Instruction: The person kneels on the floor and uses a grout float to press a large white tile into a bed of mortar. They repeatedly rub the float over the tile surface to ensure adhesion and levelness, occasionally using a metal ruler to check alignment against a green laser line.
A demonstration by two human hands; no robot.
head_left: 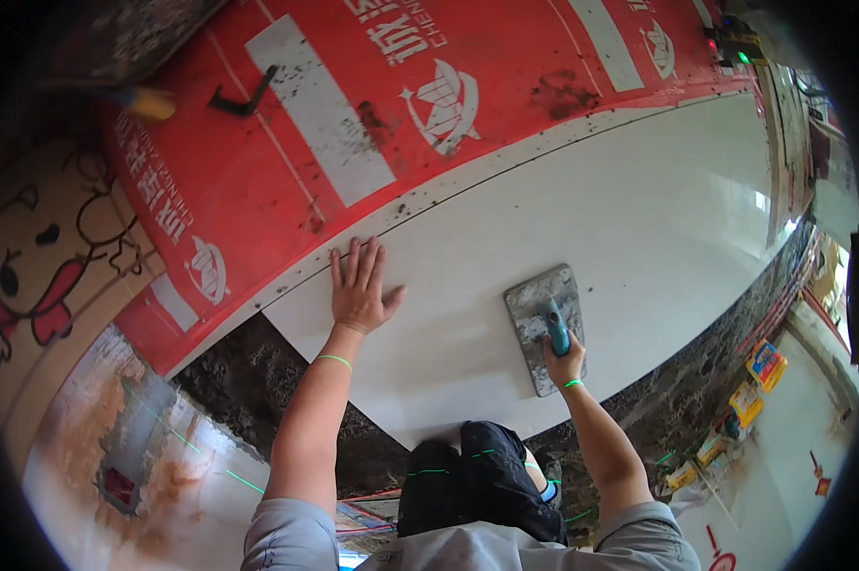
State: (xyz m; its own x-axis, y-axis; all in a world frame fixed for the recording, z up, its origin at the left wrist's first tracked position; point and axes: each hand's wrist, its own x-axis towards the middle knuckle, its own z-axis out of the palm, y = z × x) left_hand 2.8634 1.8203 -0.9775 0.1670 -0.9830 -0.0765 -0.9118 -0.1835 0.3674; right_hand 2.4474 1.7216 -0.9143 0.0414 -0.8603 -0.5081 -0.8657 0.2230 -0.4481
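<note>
The left hand (360,290) lies flat, fingers spread, on the far left edge of a large white tile (582,238), holding nothing. The right hand (564,360) has its grip closed around the blue handle of a grey trowel (543,324) (mortar-crusted), which rests flat on the tile, nearer and to the right. A red sheet (286,143) lies beyond the tile.

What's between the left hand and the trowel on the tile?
Only bare white tile, as the head view shows. The left hand lies flat near the tile's edge; the right hand grips the trowel. Nothing sits between them.
</note>
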